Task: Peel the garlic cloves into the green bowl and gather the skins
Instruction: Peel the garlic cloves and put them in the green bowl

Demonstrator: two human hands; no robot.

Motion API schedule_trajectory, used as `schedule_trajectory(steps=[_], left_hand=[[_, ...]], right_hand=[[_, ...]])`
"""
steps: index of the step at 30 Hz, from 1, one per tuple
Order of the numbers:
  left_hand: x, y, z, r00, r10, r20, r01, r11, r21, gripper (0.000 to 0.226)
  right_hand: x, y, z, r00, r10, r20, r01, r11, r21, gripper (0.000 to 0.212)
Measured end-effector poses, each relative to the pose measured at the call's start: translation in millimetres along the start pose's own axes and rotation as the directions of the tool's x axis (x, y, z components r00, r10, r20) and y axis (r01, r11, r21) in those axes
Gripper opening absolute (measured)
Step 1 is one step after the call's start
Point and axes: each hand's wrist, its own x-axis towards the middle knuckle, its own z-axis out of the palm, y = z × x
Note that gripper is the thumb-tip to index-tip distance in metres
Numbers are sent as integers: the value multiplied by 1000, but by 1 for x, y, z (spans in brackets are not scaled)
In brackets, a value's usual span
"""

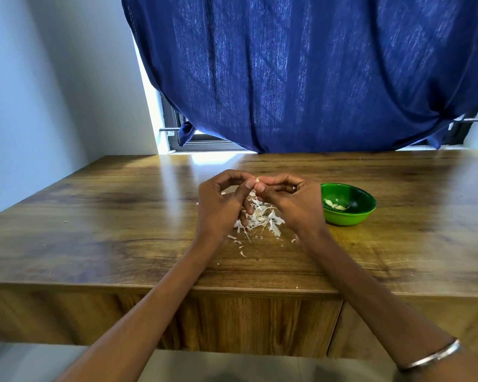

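Two hands are in view, both raised just above the desk (100, 205) near the centre of the picture. The left hand (218, 205) has its fingers curled inward, thumb and forefinger meeting at a single garlic clove (257, 180). The right hand (290, 199) is likewise curled, its thumb and forefinger tips pinching the same clove from the 3 o'clock side. One clove only is held between them; how much skin remains on it cannot be told. One dark ring (294, 188) sits on a right-hand finger, and one silver bangle (431, 357) circles the right forearm at the 5 o'clock corner.

Directly beneath the hands, toward 6 o'clock of them, lies one loose heap of garlic skins (262, 219), white and papery, with thin stalk-like strips mixed in. Stray flakes are scattered off the heap toward 7 o'clock; the flakes are too many and too small to count. Whether unpeeled cloves lie within the heap cannot be told.

One green bowl (366, 213) stands on the desk at 3 o'clock of the hands, just beside the right hand but apart from it. Inside it lie peeled cloves (334, 205), about three, clustered on the left of its floor.

One blue curtain (301, 73) hangs beyond the desk at 12 o'clock, covering a window.
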Motion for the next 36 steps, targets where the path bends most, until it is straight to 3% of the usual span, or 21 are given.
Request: schedule_trajectory(steps=[8,14,19,27,36], left_hand=[[3,-3,-1,999,-23,-24,22,1000,-13,4],[2,-3,-1,998,-37,-57,36,999,-8,6],[-1,-5,-1,999,33,-38,-31,997,75,10],[-6,1,1,990,135,-40,-124,969,213,10],[-4,3,-2,991,89,-102,-76,989,127,12]], right_hand=[[2,0,3,991,112,67,-120,983,139,17],[4,1,3,984,150,93,-162,976,142,21],[4,3,1,996,67,54,-69,997,37,27],[2,0,0,999,26,42,-29,997,72,28],[4,2,0,995,12,99,-14,1000,18,32]])
